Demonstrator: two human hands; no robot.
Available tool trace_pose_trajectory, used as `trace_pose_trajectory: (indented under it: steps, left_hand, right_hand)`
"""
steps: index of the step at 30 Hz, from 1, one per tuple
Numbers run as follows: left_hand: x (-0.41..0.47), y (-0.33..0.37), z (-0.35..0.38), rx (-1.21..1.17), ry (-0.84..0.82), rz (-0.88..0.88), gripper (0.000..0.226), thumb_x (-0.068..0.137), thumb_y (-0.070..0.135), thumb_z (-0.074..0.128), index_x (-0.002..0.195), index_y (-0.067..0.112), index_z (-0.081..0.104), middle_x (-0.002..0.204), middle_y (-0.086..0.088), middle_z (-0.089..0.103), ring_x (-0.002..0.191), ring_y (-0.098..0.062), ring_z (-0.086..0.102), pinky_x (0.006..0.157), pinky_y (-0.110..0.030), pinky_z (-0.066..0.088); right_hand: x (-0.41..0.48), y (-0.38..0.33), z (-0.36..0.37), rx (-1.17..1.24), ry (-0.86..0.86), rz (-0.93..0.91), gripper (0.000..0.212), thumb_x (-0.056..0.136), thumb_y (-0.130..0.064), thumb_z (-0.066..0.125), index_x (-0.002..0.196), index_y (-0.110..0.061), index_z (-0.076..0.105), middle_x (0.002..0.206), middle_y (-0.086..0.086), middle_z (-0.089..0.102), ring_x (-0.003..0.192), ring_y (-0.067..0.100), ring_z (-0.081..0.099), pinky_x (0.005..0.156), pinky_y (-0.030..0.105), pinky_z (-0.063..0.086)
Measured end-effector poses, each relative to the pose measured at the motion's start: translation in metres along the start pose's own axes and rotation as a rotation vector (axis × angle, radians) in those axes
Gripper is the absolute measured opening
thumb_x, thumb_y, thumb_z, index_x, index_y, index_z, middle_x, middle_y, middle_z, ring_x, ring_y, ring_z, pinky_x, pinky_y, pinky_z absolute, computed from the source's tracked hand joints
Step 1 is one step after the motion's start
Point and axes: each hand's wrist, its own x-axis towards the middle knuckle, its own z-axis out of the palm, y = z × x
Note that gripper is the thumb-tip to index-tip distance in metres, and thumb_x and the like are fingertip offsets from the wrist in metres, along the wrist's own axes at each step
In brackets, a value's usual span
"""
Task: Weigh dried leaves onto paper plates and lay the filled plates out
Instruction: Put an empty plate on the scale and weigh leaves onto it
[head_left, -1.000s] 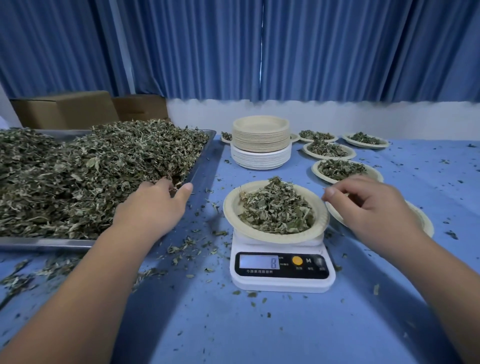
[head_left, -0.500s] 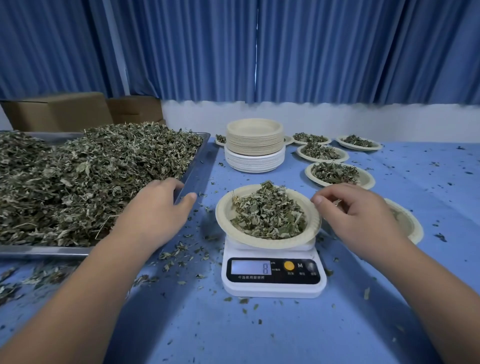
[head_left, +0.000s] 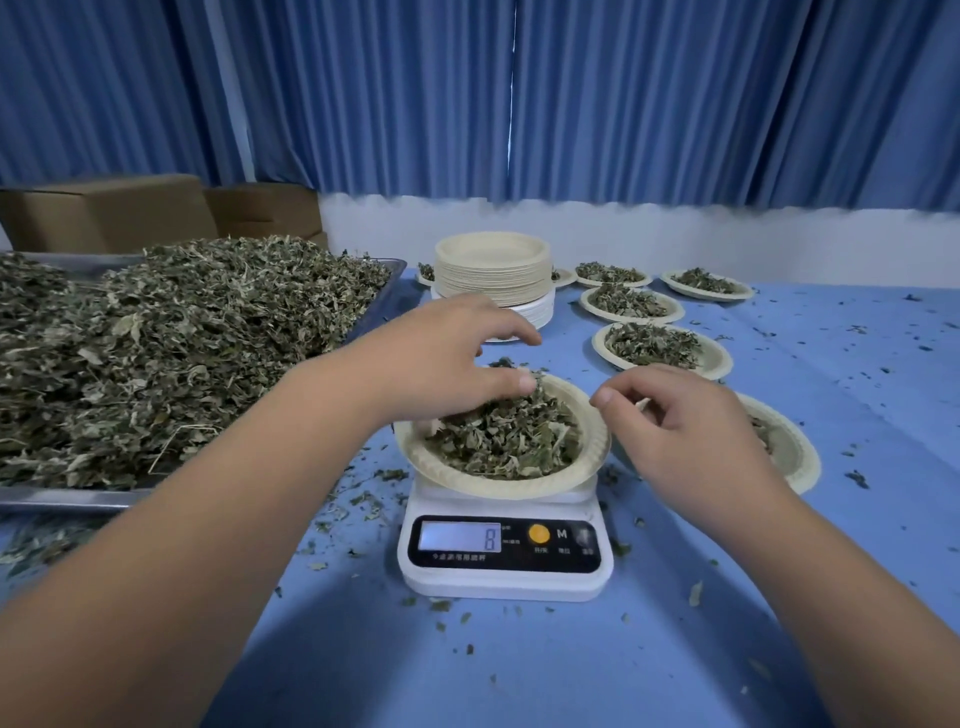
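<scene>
A paper plate (head_left: 498, 486) heaped with dried leaves (head_left: 509, 441) sits on the white digital scale (head_left: 504, 582), whose display reads 8. My left hand (head_left: 447, 353) hovers over the plate's far left side, fingers spread and relaxed, thumb tip just above the leaves. At the plate's right rim is my right hand (head_left: 685, 431), fingers loosely curled, with nothing visible in it. The big metal tray (head_left: 62, 499) piled with loose dried leaves (head_left: 182, 353) lies at the left.
A stack of empty plates (head_left: 493, 270) stands behind the scale. Filled plates (head_left: 662, 345) run back along the right, and another plate (head_left: 789, 452) is partly hidden behind my right hand. Cardboard boxes (head_left: 104, 213) sit at the back left. Leaf crumbs litter the blue cloth.
My left hand has left the tray's edge and moved right, over the plate on the scale. My right hand has stayed by the plate's right rim. The display still reads 8.
</scene>
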Motion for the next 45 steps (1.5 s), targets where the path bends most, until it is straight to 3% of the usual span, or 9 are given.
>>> trace_pose_trajectory:
  steps: [4, 7, 11, 24, 27, 31, 38, 42, 45]
  left_hand:
    - [0.011, 0.007, -0.003, 0.071, -0.182, -0.032, 0.045, 0.079, 0.056, 0.068, 0.121, 0.047, 0.056, 0.117, 0.018, 0.052, 0.1, -0.003, 0.049, 0.081, -0.023, 0.036]
    - [0.012, 0.011, 0.0, 0.076, -0.202, -0.035, 0.036, 0.08, 0.048, 0.072, 0.114, 0.043, 0.063, 0.109, 0.019, 0.059, 0.098, -0.003, 0.053, 0.079, -0.021, 0.04]
    - [0.012, 0.013, 0.002, 0.004, -0.071, -0.014, 0.017, 0.085, 0.028, 0.072, 0.1, 0.036, 0.07, 0.097, 0.017, 0.066, 0.085, 0.007, 0.055, 0.069, -0.006, 0.04]
    - [-0.028, -0.013, -0.01, -0.581, 0.503, -0.155, 0.021, 0.083, 0.011, 0.072, 0.084, 0.032, 0.072, 0.079, 0.018, 0.072, 0.07, 0.004, 0.067, 0.064, -0.005, 0.047]
    - [-0.048, -0.038, -0.014, -0.57, 0.645, -0.288, 0.017, 0.084, 0.017, 0.072, 0.087, 0.034, 0.072, 0.077, 0.022, 0.07, 0.061, 0.009, 0.061, 0.054, -0.004, 0.043]
    - [-0.07, -0.074, -0.019, -0.348, 0.679, -0.502, 0.013, 0.087, 0.024, 0.07, 0.084, 0.037, 0.07, 0.079, 0.012, 0.068, 0.039, -0.005, 0.046, 0.037, -0.017, 0.037]
    - [-0.084, -0.103, -0.008, 0.0, 0.266, -0.719, 0.013, 0.091, 0.037, 0.063, 0.103, 0.033, 0.066, 0.09, 0.007, 0.061, 0.061, -0.017, 0.061, 0.048, -0.024, 0.042]
    - [-0.079, -0.094, -0.004, 0.009, 0.347, -0.634, 0.018, 0.092, 0.034, 0.06, 0.105, 0.028, 0.069, 0.093, 0.006, 0.067, 0.08, -0.016, 0.062, 0.071, -0.027, 0.049]
    - [-0.074, -0.071, 0.003, -0.071, 0.447, -0.402, 0.014, 0.09, 0.029, 0.063, 0.102, 0.027, 0.071, 0.092, 0.014, 0.064, 0.081, 0.001, 0.056, 0.071, -0.011, 0.038]
  right_hand:
    - [0.0, 0.001, -0.002, 0.01, 0.009, -0.016, 0.02, 0.089, -0.026, 0.059, 0.073, -0.019, 0.069, 0.065, -0.009, 0.055, 0.056, 0.004, 0.048, 0.053, 0.009, 0.031]
    - [0.0, 0.001, -0.002, 0.011, 0.008, -0.021, 0.021, 0.088, -0.028, 0.058, 0.072, -0.019, 0.069, 0.064, -0.009, 0.055, 0.058, 0.003, 0.049, 0.053, 0.011, 0.028]
    - [0.0, 0.001, -0.003, 0.008, 0.0, -0.023, 0.022, 0.089, -0.028, 0.058, 0.072, -0.019, 0.069, 0.068, -0.008, 0.057, 0.06, 0.002, 0.049, 0.055, 0.014, 0.03]
    - [0.002, 0.005, -0.004, 0.016, -0.001, -0.013, 0.024, 0.089, -0.026, 0.059, 0.07, -0.016, 0.069, 0.071, -0.018, 0.057, 0.055, 0.008, 0.049, 0.053, 0.009, 0.033]
    - [0.002, 0.005, -0.003, 0.006, -0.001, -0.017, 0.023, 0.089, -0.026, 0.059, 0.071, -0.017, 0.069, 0.071, -0.022, 0.057, 0.056, 0.009, 0.049, 0.053, 0.008, 0.034]
    - [0.001, 0.003, -0.003, 0.011, 0.003, -0.015, 0.022, 0.087, -0.028, 0.058, 0.07, -0.021, 0.069, 0.072, -0.023, 0.058, 0.056, 0.015, 0.05, 0.051, 0.011, 0.036]
    - [0.001, 0.001, -0.003, -0.007, 0.007, -0.006, 0.021, 0.088, -0.022, 0.061, 0.069, -0.026, 0.069, 0.061, -0.027, 0.057, 0.051, 0.007, 0.049, 0.049, 0.007, 0.035]
    - [0.0, 0.002, -0.003, 0.009, 0.012, 0.001, 0.024, 0.089, -0.021, 0.061, 0.067, -0.029, 0.067, 0.055, -0.025, 0.055, 0.047, 0.003, 0.048, 0.047, 0.008, 0.035]
    - [0.0, 0.001, -0.003, -0.001, 0.007, -0.007, 0.024, 0.089, -0.021, 0.061, 0.068, -0.03, 0.067, 0.056, -0.025, 0.055, 0.047, 0.002, 0.048, 0.047, 0.008, 0.034]
